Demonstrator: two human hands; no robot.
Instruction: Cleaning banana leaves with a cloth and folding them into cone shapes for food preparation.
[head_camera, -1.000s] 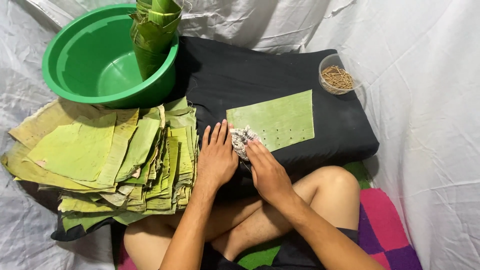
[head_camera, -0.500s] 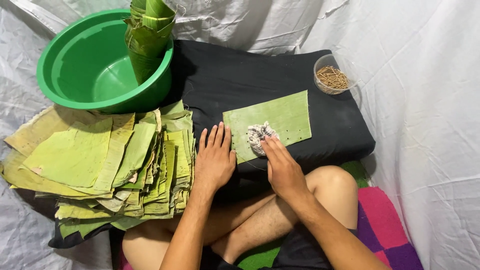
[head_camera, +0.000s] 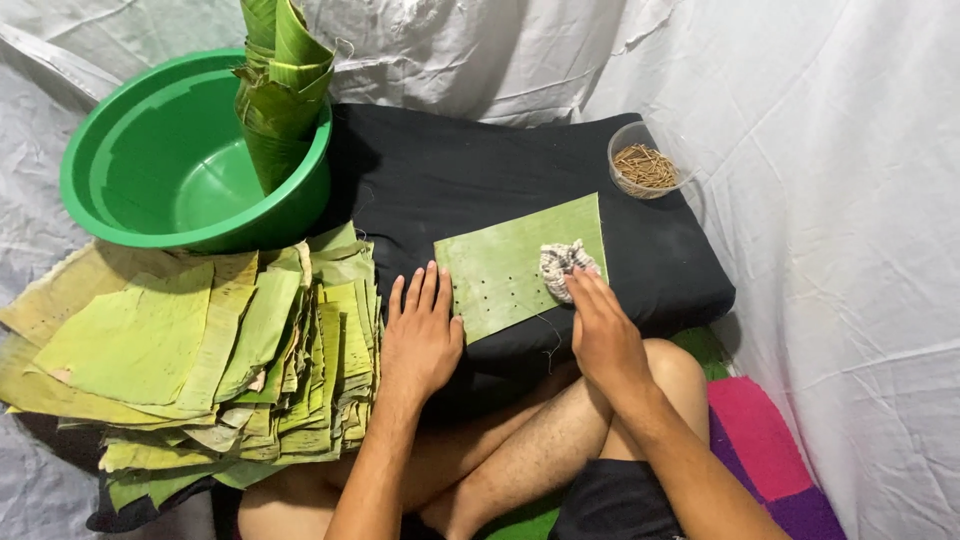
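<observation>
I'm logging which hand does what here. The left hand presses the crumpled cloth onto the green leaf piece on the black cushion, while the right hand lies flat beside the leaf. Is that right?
The hands are swapped. In the head view the right hand presses the crumpled cloth onto the green leaf piece on the black cushion, while the left hand lies flat beside the leaf.

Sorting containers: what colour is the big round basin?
Green plastic basin, clearest in the head view.
</observation>
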